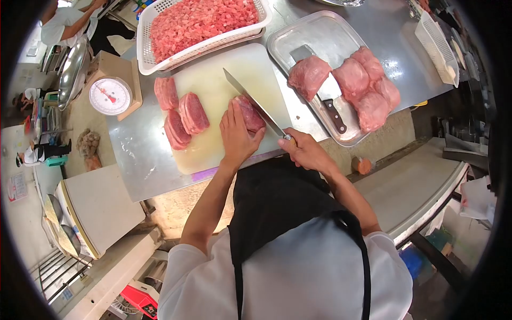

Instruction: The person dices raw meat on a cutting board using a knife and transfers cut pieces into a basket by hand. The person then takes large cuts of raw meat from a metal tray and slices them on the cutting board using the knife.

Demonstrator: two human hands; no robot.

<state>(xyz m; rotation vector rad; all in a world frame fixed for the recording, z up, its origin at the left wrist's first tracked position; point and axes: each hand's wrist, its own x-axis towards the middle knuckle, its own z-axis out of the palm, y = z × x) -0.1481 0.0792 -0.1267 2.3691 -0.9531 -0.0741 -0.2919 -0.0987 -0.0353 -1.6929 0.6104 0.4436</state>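
Observation:
On the pale cutting board [213, 80], my left hand [237, 133] presses down on a piece of red meat [249, 114], its fingers held together. My right hand [308, 152] is wrapped round the handle of a long knife [256, 104], whose blade lies along the right side of that piece and points up and left. Three cut blocks of meat [193, 113] rest at the board's left side. To the right, a metal tray [320, 24] holds several large pieces of meat [352, 77] and a second knife with a dark handle [335, 116].
A white basket [144, 48] of diced meat stands behind the board. At the left is a scale [110, 96] with a round dial. Another white basket [434, 45] is at the far right of the metal table [133, 160]. People in white stand at the far left.

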